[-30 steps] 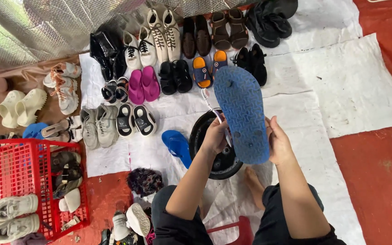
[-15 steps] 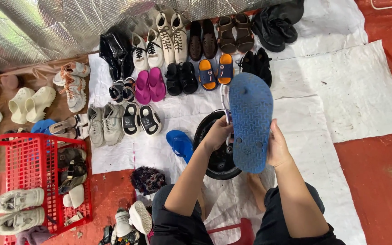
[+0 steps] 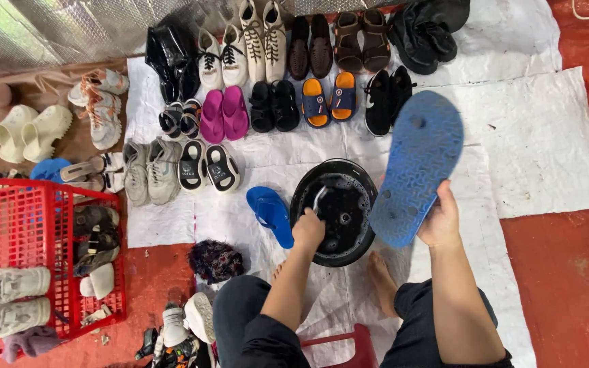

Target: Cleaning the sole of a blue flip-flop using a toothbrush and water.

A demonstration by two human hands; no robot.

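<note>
My right hand [image 3: 439, 219] grips the heel end of a big blue flip-flop [image 3: 417, 167], held sole-up and tilted to the right of a black basin [image 3: 337, 211]. My left hand [image 3: 309, 229] is over the near left side of the basin, closed on a small brush [image 3: 318, 200] whose pale head dips inside. The matching blue flip-flop [image 3: 271, 214] lies flat on the white sheet [image 3: 540, 150] just left of the basin. My bare feet rest beside the basin.
Rows of shoes and sandals lie on the sheet beyond the basin, among them pink clogs [image 3: 223, 113] and orange-blue sandals [image 3: 328, 99]. A red basket [image 3: 35, 225] with footwear stands at left. A dark rag [image 3: 216, 259] lies near my knee. A red stool [image 3: 339, 344] is under me.
My right hand has swung the blue flip-flop off the basin to the right. My left hand has left the flip-flop and dropped into the basin with the brush.
</note>
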